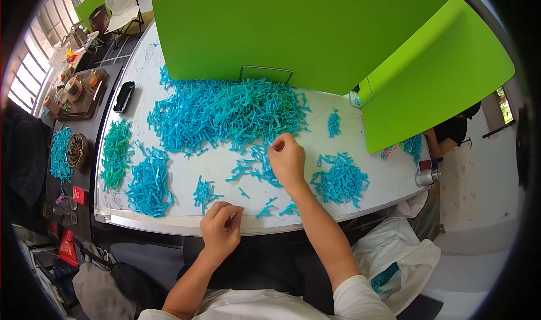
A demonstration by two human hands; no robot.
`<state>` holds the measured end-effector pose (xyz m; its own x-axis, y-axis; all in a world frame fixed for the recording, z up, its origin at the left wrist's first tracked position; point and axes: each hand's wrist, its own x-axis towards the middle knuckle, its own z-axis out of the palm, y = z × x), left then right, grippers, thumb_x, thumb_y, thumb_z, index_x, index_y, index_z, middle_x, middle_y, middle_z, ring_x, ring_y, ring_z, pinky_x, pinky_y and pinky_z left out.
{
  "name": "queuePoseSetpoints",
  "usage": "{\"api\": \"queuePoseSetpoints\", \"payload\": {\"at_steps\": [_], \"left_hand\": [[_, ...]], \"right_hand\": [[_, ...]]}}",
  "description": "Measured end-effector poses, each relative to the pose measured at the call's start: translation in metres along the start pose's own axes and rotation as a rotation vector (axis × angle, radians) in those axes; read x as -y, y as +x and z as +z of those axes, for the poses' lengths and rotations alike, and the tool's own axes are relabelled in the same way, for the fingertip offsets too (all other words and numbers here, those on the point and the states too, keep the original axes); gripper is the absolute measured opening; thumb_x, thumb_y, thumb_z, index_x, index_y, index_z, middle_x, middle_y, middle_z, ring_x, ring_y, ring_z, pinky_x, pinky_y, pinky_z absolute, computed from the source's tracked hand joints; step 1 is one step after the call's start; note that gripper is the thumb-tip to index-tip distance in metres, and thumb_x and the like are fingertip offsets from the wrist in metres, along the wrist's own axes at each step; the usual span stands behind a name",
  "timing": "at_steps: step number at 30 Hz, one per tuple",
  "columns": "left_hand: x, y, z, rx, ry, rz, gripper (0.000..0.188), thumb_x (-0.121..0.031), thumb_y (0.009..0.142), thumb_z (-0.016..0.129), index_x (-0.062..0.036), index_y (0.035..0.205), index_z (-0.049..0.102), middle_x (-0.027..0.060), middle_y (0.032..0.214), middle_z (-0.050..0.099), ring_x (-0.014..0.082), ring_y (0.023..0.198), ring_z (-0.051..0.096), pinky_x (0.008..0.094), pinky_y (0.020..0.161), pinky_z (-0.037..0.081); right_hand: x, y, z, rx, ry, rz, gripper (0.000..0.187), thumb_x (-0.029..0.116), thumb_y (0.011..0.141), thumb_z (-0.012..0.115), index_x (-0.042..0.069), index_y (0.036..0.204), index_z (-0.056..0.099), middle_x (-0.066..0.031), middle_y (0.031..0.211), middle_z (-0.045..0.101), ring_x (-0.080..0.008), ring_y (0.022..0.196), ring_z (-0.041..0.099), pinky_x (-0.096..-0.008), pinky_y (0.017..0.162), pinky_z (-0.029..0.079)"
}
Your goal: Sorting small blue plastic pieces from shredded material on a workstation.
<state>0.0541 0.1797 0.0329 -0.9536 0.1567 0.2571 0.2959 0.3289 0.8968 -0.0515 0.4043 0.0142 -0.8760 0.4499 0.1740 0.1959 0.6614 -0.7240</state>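
Observation:
My right hand reaches over a loose scatter of small blue plastic pieces, below the big heap. Its fingers are pinched together, and whatever they may hold is hidden. Near the table's front edge hovers my left hand, fingers curled with the thumb and fingertips close together. I cannot make out anything in it. A small pile of blue pieces lies just above that hand. The large heap of blue and teal pieces fills the middle of the white table. The pieces look thin and forked.
Separate piles stand at the left, one green and one blue. To the right are another blue pile and a smaller one. Green panels rise behind. A black tray sits at left. Another person's arm shows at right.

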Motion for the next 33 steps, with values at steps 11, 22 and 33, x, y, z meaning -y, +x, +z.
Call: {"api": "queuePoseSetpoints", "payload": {"at_steps": [11, 22, 33], "left_hand": [[0.002, 0.001, -0.001, 0.003, 0.015, 0.0, 0.018, 0.009, 0.083, 0.076, -0.0053, 0.093, 0.074, 0.0071, 0.088, 0.066, 0.0175, 0.06, 0.06, 0.0292, 0.054, 0.047], [0.003, 0.0, 0.003, 0.006, -0.001, 0.027, 0.016, 0.007, 0.083, 0.077, -0.0059, 0.093, 0.074, 0.0065, 0.087, 0.067, 0.0177, 0.058, 0.059, 0.0295, 0.053, 0.046], [0.003, -0.001, -0.002, 0.009, 0.01, 0.03, 0.018, 0.011, 0.082, 0.074, -0.0035, 0.093, 0.074, 0.007, 0.087, 0.065, 0.0155, 0.06, 0.059, 0.0273, 0.052, 0.045]], "right_hand": [[0.005, -0.008, -0.003, 0.204, 0.098, 0.009, 0.024, 0.015, 0.084, 0.079, 0.005, 0.106, 0.078, -0.0082, 0.082, 0.075, -0.0197, 0.07, 0.07, -0.0341, 0.067, 0.056], [-0.085, 0.134, -0.056, -0.147, -0.237, -0.158, 0.014, 0.006, 0.081, 0.079, 0.006, 0.095, 0.078, -0.0131, 0.086, 0.078, -0.0319, 0.081, 0.076, -0.0408, 0.073, 0.058], [-0.075, 0.13, -0.069, 0.1, -0.192, 0.025, 0.016, 0.008, 0.078, 0.083, 0.006, 0.093, 0.079, -0.0088, 0.084, 0.078, -0.0236, 0.078, 0.075, -0.0359, 0.072, 0.058]]}}
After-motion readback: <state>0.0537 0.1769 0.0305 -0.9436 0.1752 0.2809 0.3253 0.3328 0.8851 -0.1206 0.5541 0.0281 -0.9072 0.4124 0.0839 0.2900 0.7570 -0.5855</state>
